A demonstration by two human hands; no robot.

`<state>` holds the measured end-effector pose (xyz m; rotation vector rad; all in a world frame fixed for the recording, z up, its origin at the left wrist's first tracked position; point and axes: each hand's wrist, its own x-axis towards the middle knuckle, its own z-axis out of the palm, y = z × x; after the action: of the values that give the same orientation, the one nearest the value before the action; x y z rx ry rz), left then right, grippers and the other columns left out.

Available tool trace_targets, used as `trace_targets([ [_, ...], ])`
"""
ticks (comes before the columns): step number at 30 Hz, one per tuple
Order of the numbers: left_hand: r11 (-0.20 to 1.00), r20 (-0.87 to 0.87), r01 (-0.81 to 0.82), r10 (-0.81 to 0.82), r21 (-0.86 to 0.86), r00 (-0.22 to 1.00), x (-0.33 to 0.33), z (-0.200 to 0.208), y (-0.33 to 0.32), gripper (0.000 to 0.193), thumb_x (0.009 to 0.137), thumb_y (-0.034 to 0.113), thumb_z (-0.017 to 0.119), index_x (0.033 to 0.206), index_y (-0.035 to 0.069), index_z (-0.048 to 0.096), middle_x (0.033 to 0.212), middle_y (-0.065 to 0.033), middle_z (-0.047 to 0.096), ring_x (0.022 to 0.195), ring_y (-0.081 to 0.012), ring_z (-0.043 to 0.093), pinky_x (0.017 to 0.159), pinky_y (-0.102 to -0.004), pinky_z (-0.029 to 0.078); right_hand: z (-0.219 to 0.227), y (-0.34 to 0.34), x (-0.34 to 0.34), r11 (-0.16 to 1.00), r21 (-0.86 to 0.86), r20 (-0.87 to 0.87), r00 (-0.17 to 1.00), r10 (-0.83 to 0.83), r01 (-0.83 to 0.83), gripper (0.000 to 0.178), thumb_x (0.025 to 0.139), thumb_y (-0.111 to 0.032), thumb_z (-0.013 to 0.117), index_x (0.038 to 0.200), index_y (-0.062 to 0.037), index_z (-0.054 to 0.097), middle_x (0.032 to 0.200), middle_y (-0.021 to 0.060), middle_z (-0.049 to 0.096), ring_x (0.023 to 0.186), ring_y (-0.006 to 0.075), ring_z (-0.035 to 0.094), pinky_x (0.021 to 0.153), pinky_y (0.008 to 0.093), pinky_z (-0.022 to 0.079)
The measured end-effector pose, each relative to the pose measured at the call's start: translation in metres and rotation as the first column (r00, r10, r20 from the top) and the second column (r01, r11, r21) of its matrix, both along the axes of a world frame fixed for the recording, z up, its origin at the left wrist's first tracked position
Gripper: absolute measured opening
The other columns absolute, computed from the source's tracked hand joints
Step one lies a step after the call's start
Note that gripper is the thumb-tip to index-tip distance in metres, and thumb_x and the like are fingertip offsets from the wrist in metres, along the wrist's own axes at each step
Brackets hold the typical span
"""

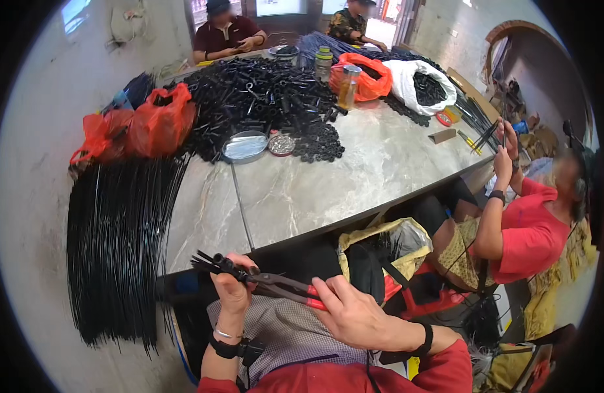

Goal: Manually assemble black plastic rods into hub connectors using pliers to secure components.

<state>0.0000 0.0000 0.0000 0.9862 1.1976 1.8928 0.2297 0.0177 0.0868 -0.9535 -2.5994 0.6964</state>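
My left hand (231, 296) is closed around a small black tubular piece (224, 263), with several thin black strips sticking out to the left. My right hand (355, 319) grips the red handles of a pair of pincers (279, 283). Their dark jaws reach the black piece at my left fingertips; whether they bite on it cannot be made out. Both hands are above my checked apron (302, 327), just off the table's near edge. A thick sheaf of long black rods (118, 242) hangs over the table edge to the left.
On the marble-patterned table (302, 190) lie a big heap of black tubes (249, 98), an oval dish (245, 147), a tin of small metal parts (281, 144), red bags (161, 121) and a white bag (400, 88). A yellow-lined bag (387, 249) stands nearby. Co-workers sit right and opposite.
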Motion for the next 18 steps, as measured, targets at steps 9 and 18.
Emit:
trace_targets([
  [9, 0.994, 0.114, 0.090, -0.096, 0.058, 0.989, -0.020, -0.001, -0.027, 0.092, 0.061, 0.090, 0.037, 0.076, 0.001, 0.055, 0.055, 0.0030, 0.046, 0.043, -0.0038, 0.037, 0.041, -0.0189, 0.025, 0.012, -0.006, -0.022, 0.775, -0.578, -0.135, 0.966, 0.220, -0.257, 0.029, 0.097, -0.023, 0.047, 0.110, 0.0023, 0.051, 0.089, 0.0192, 0.048, 0.080, 0.0344, 0.051, 0.071, 0.0398, 0.042],
  [18, 0.974, 0.169, 0.225, -0.227, 0.033, 0.959, -0.020, 0.005, -0.021, 0.096, 0.059, 0.090, 0.037, 0.084, -0.001, 0.054, 0.063, -0.0005, 0.052, 0.052, -0.0060, 0.045, 0.047, -0.0192, 0.034, -0.002, -0.007, -0.025, 0.974, -0.211, -0.044, 0.996, 0.072, -0.079, 0.053, 0.071, -0.023, 0.080, 0.107, -0.0016, 0.048, 0.061, 0.0107, 0.060, 0.050, 0.0254, 0.061, 0.047, 0.0313, 0.047],
])
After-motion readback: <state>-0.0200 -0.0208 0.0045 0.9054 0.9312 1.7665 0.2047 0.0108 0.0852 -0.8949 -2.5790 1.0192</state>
